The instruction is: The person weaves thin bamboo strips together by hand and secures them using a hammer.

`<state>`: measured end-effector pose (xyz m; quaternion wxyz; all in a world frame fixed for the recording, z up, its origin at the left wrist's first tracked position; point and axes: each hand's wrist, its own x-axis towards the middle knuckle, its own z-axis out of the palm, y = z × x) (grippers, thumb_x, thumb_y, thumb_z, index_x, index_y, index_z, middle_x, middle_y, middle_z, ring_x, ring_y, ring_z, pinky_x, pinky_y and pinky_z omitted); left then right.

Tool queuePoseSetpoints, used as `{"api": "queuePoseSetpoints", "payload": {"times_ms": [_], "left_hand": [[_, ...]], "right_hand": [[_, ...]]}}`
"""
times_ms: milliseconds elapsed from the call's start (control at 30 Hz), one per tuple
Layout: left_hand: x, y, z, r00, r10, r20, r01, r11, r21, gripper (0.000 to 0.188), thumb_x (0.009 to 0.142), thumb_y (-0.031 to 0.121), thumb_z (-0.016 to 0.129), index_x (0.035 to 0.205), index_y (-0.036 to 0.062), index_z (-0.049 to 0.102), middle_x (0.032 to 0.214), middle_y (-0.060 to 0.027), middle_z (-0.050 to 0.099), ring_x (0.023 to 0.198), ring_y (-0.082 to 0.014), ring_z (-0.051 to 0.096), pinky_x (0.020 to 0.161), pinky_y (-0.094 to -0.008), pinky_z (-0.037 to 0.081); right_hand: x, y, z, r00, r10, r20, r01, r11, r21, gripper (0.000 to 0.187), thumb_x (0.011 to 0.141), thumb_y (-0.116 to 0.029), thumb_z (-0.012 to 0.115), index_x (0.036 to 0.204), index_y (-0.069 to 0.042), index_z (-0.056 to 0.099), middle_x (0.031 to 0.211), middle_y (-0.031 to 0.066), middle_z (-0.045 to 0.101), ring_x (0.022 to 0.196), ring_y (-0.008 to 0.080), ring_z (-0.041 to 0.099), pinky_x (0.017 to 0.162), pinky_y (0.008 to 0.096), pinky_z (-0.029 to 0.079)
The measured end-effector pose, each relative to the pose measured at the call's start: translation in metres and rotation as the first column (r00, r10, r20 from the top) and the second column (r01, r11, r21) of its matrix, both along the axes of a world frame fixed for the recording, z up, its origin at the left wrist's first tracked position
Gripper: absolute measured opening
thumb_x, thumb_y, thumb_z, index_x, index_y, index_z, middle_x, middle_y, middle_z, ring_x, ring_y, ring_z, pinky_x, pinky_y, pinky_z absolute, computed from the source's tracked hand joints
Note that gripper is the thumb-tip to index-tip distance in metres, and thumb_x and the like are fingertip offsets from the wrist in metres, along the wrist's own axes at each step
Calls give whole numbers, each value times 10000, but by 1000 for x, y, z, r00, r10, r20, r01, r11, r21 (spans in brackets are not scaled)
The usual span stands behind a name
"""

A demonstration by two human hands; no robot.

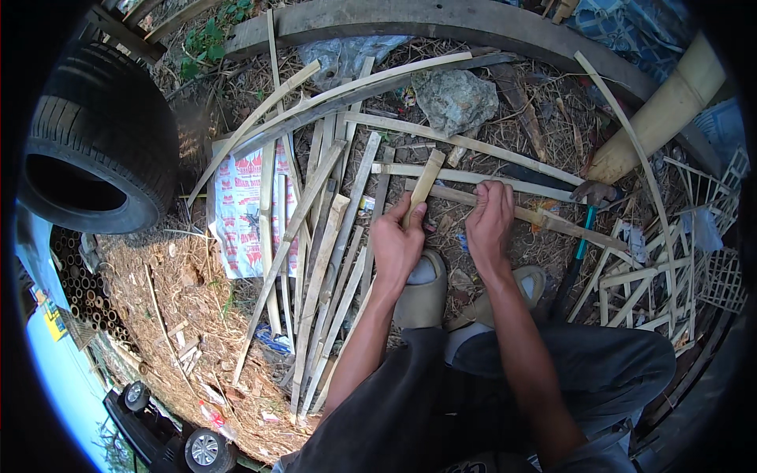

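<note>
Below the rock [455, 101], the lower end of a short wooden strip [426, 177] is covered by the left hand [397, 243]; whether anything is gripped by the right hand [490, 219] cannot be told, since its palm is hidden; farther below the rock, the right shoe [471, 310] is partly covered by the right forearm [522, 335]; well left of the rock, the tire's [59, 130] outer side is lost in the dark rim; far below and left of it, a car [162, 445] is cut off; right of the rock, a bamboo post's [662, 106] top is cut off; scraps around the rock are too small to be identified.
</note>
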<state>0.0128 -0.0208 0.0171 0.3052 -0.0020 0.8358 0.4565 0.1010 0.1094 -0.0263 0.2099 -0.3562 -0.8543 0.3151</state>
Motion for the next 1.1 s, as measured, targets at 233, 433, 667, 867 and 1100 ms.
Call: {"api": "queuePoseSetpoints", "payload": {"times_ms": [233,433,667,867,1100], "left_hand": [[-2,-9,-14,997,-51,49,53,997,-55,332,994,203,723,1205,-52,750,788,-147,746,612,-123,620,567,-336,476],[-4,-12,-19,968,-17,252,-7,996,91,278,1023,252,708,942,-12,742,673,-23,657,590,-69,510,539,-291,383],[-8,-3,29,989,-105,101,107,994,-18,313,1038,280,680,956,-21,716,646,-29,595,586,-94,481,544,-317,376],[-22,-3,-2,997,-36,70,34,999,34,317,1039,275,675,950,-28,705,630,-38,564,588,-101,464,548,-331,373],[-31,-8,-20,965,-37,261,21,998,63,362,1027,314,694,918,-30,714,637,-9,566,598,-92,454,559,-323,360]], "right_hand": [[7,-5,-8,997,22,73,-26,998,56,43,1003,-44,598,1029,-13,583,981,157,632,982,374,597,820,488,430],[4,-4,-10,994,20,106,-32,994,108,81,1044,-110,567,1032,-34,592,981,129,695,932,342,649,797,464,420],[-16,8,25,966,-124,226,106,990,93,154,1081,-174,538,1007,-46,585,870,113,714,799,343,673,742,444,400],[-44,13,2,967,-151,206,120,981,153,170,1080,-187,540,1013,-39,589,802,174,670,763,382,636,735,510,427],[-33,3,-7,990,-116,80,107,988,115,110,1056,-154,577,1032,-51,607,922,131,646,941,345,603,856,491,428]]}}
